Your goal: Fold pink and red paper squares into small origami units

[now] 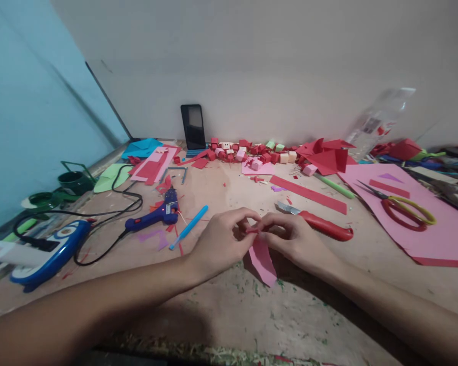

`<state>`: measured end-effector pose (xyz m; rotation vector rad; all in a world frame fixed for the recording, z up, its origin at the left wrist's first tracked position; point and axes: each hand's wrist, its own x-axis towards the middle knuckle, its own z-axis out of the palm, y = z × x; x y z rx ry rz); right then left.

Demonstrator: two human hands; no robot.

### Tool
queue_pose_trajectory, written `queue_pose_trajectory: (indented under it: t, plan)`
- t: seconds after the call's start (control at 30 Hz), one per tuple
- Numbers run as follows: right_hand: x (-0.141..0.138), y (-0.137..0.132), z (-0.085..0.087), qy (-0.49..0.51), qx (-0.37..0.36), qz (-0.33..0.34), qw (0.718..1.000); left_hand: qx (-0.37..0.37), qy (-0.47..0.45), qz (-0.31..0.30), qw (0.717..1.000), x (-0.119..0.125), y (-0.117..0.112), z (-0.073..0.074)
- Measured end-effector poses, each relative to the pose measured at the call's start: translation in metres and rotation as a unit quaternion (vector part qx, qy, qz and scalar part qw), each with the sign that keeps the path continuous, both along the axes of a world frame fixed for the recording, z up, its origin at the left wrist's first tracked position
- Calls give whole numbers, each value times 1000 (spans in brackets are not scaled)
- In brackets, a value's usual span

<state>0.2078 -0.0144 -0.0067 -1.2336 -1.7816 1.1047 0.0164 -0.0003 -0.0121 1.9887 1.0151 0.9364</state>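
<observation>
Both hands meet over the middle of the wooden table. My left hand (225, 234) is closed, its thumb and fingers pinching a strip of pink paper (263, 262) near its upper end. From the other side my right hand (290, 236) pinches the same end, its fingertips touching those of the left. A small folded reddish part shows between the fingertips; its exact shape is partly hidden. The strip's free end hangs down toward the table. Just behind my right hand lies a utility knife (324, 224) with a red handle. A blue pen-like stick (191, 226) lies left of my left hand.
A blue glue gun (156, 216) with a black cord lies left, near a blue power strip (53, 254). Small paper cubes (248, 151) and a phone (193, 127) line the wall. At right, scissors (404, 211) rest on pink sheets (389, 239); a plastic bottle (381, 122) stands behind.
</observation>
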Motion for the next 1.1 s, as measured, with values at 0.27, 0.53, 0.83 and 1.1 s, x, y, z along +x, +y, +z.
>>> queue_pose_trajectory:
  t: [0.27,0.53,0.83,1.1]
  plan:
    - [-5,-7,-1,-75,78,-19,994,21,8,-13,1000,0,-3,-2]
    - [2,2,-5,50,-2,-83,995,-124,-121,-39,984,-3,10,9]
    - [5,3,-7,90,6,-78,993,-134,-98,-45,985,-1,13,7]
    - [5,3,-8,77,18,-76,994,-148,-109,-23,983,0,13,6]
